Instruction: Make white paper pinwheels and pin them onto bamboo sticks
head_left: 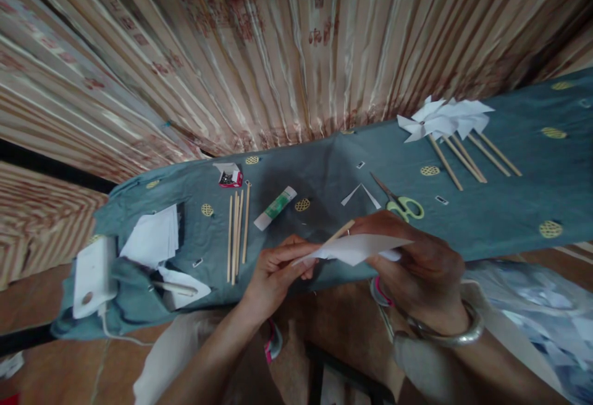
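Between my two hands, above the front edge of the cloth, is a white paper pinwheel [354, 247]. My left hand [280, 269] pinches its left corner between thumb and fingers. A wooden stick [340, 231] pokes out behind the paper, its far end near my right fingers. My right hand [412, 263], with a metal bangle on the wrist, is closed at the paper's right side; the paper hides part of its fingertips. Just beyond lie green-handled scissors [405, 206] and a thin folded paper strip [361, 192]. A glue stick [275, 208] lies past my left hand.
Several finished pinwheels [445, 118] lie at the back right. Loose wooden sticks [236, 232] and a small box of pins [230, 176] lie left of the glue. Farther left are stacked paper squares [152, 235], a pen [176, 288] and a white corded device [95, 276].
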`<state>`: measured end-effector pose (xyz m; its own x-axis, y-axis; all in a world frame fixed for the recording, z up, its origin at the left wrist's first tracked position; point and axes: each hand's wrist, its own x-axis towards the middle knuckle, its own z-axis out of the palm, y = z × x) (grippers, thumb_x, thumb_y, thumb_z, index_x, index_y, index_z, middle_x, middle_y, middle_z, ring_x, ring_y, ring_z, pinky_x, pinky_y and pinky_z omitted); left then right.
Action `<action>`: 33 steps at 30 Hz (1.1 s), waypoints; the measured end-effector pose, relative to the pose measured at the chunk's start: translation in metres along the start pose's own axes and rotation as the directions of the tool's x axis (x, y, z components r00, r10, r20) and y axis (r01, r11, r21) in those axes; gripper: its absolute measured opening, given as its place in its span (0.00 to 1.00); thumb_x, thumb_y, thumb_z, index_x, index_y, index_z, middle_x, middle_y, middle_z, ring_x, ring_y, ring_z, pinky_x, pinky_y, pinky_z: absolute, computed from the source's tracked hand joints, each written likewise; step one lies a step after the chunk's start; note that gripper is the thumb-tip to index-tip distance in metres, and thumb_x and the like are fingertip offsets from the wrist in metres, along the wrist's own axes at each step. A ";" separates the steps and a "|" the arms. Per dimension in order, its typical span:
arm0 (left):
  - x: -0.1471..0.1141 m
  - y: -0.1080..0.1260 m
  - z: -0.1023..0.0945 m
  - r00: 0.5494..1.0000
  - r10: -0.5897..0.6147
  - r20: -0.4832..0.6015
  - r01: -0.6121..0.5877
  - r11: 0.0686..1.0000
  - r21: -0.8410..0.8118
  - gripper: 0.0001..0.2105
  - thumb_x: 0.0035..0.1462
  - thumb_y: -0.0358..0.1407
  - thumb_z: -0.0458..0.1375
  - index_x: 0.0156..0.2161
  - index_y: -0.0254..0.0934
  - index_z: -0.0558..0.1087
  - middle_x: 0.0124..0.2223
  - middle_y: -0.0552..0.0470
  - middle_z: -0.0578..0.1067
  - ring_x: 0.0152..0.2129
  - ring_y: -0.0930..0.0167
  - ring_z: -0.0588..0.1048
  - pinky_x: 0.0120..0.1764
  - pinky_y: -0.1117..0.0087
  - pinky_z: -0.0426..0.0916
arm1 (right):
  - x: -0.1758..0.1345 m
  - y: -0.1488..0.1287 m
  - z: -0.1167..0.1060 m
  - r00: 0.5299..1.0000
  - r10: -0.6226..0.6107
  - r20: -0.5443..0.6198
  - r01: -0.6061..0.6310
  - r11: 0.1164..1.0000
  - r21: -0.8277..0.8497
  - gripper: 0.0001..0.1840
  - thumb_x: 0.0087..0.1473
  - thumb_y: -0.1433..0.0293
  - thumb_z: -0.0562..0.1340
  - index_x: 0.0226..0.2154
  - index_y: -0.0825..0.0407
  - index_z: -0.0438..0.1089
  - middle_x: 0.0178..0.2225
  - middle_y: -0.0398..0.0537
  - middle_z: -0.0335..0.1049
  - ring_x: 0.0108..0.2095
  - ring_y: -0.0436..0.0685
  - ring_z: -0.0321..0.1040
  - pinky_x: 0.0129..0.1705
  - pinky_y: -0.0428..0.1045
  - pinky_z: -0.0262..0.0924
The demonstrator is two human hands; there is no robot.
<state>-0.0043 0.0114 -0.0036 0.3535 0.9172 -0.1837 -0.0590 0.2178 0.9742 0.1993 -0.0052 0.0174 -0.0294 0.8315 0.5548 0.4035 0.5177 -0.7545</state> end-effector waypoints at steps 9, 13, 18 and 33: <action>0.000 0.001 0.000 1.000 -0.005 -0.014 0.005 1.000 0.019 0.15 0.52 0.46 0.66 0.38 0.36 0.83 0.25 0.52 0.69 0.23 0.74 0.66 0.30 0.71 0.64 | -0.003 0.002 -0.002 0.999 -0.040 0.012 0.040 0.999 0.005 0.14 0.56 0.76 0.61 0.43 0.43 0.72 0.38 0.42 0.78 0.38 0.55 0.75 0.39 0.50 0.71; -0.001 0.001 -0.001 1.000 0.003 -0.013 -0.003 1.000 0.017 0.14 0.52 0.44 0.66 0.39 0.37 0.83 0.24 0.52 0.69 0.23 0.73 0.66 0.30 0.71 0.64 | -0.005 0.003 -0.002 0.998 -0.058 -0.009 0.058 0.998 0.029 0.16 0.56 0.76 0.61 0.44 0.43 0.72 0.38 0.42 0.78 0.38 0.56 0.75 0.39 0.52 0.70; -0.001 0.000 -0.002 1.000 0.024 0.003 -0.024 1.000 0.000 0.11 0.54 0.42 0.65 0.37 0.37 0.83 0.24 0.52 0.69 0.23 0.73 0.66 0.31 0.71 0.64 | -0.003 0.002 -0.003 0.999 -0.048 0.003 0.048 0.998 -0.033 0.15 0.56 0.75 0.60 0.44 0.41 0.72 0.37 0.42 0.78 0.37 0.56 0.76 0.37 0.51 0.71; -0.001 -0.002 -0.003 1.000 0.021 0.007 -0.021 1.000 -0.019 0.10 0.53 0.41 0.66 0.39 0.40 0.83 0.25 0.52 0.69 0.22 0.74 0.67 0.29 0.72 0.65 | -0.001 -0.002 -0.004 1.000 -0.023 0.011 0.022 0.998 0.051 0.19 0.55 0.76 0.60 0.45 0.39 0.73 0.35 0.42 0.78 0.36 0.58 0.76 0.35 0.53 0.71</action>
<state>-0.0073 0.0113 -0.0053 0.3591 0.9192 -0.1619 -0.0845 0.2048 0.9751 0.2027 -0.0080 0.0198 -0.0485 0.8217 0.5678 0.3556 0.5454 -0.7590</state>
